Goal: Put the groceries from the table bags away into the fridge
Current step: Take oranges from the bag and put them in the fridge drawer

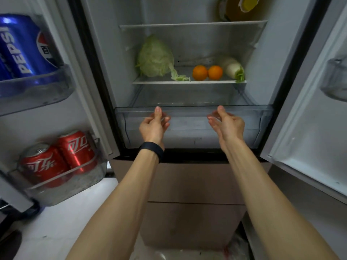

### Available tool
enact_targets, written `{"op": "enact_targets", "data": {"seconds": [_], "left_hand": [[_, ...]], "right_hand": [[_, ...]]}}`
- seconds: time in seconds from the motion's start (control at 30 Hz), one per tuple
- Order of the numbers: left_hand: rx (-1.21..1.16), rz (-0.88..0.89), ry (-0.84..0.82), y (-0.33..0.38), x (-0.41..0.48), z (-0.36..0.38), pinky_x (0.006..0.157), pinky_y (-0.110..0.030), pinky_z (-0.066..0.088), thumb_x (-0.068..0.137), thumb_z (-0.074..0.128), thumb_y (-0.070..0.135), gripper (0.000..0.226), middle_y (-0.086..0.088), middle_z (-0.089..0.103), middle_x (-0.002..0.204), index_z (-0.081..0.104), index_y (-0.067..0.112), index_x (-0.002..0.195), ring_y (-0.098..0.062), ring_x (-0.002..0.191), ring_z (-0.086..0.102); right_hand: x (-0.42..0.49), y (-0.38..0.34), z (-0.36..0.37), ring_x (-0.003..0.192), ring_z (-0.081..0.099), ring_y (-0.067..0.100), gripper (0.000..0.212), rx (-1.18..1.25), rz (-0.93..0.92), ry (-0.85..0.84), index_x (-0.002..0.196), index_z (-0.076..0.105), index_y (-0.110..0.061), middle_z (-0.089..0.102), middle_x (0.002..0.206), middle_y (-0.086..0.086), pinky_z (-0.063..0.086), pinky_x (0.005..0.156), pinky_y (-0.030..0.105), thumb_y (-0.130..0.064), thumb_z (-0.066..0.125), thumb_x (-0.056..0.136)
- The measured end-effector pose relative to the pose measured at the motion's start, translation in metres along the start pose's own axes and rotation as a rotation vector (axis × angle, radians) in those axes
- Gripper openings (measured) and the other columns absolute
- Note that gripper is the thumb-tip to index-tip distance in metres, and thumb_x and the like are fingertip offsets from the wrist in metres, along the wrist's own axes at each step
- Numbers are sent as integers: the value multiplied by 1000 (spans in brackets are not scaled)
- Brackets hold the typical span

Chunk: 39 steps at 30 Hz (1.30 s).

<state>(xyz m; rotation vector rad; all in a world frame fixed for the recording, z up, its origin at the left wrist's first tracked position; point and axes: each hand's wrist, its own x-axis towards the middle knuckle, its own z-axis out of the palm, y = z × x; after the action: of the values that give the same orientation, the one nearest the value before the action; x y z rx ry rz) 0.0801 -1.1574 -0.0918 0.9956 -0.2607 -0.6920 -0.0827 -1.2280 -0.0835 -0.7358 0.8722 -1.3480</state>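
Observation:
The fridge stands open in front of me. A pale green cabbage (pixel 155 57), two oranges (pixel 200 72) and a white radish (pixel 232 67) lie on its lower glass shelf (pixel 187 82). Below it the clear plastic crisper drawer (pixel 262 117) is pulled partly out and looks empty. My left hand (pixel 153 124) is at the drawer's front rim, thumb up and fingers loosely curled, holding nothing. My right hand (pixel 226 122) is at the same rim further right, fingers relaxed and empty. Whether either hand touches the drawer is unclear.
The left door holds blue Pepsi cans (pixel 22 47) in an upper bin and two red cola cans (pixel 60 156) in a lower bin. The right door (pixel 309 109) has a clear bin. A yellow-capped bottle (pixel 242 8) stands on the upper shelf. Brown freezer drawers (pixel 191 184) sit below.

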Motion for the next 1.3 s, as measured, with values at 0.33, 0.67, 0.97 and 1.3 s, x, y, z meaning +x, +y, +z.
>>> {"op": "enact_targets", "data": {"seconds": [0.33,0.67,0.97,1.3], "left_hand": [[679,-21,-140,29,-21,-11,62,-31,55,89,63,58,48,4,76,79,63,13,105,-17,64,73],[1343,693,-300,94,28,84,81,-38,54,87,50,69,38,16,68,91,65,36,96,-20,95,65],[1524,694,-612,67,159,173,100,-46,46,85,67,54,68,-15,48,137,43,23,140,-34,124,49],[1746,635,-713,13,211,208,109,-48,36,76,63,75,94,-11,46,147,30,28,151,-34,135,38]], "right_hand": [[-10,-2,-14,78,75,20,33,-327,6,-32,110,62,-1,75,97,12,62,72,33,-31,67,96],[5,-75,18,63,72,10,6,-867,-613,-274,87,68,-29,72,79,-9,59,71,40,-32,66,92],[158,-94,74,119,56,30,47,-1358,-633,-76,127,57,-20,54,133,9,45,97,35,-36,70,85],[233,-63,85,138,42,35,106,-1586,-370,-187,158,12,-24,29,159,12,41,109,42,-63,71,79]]}}
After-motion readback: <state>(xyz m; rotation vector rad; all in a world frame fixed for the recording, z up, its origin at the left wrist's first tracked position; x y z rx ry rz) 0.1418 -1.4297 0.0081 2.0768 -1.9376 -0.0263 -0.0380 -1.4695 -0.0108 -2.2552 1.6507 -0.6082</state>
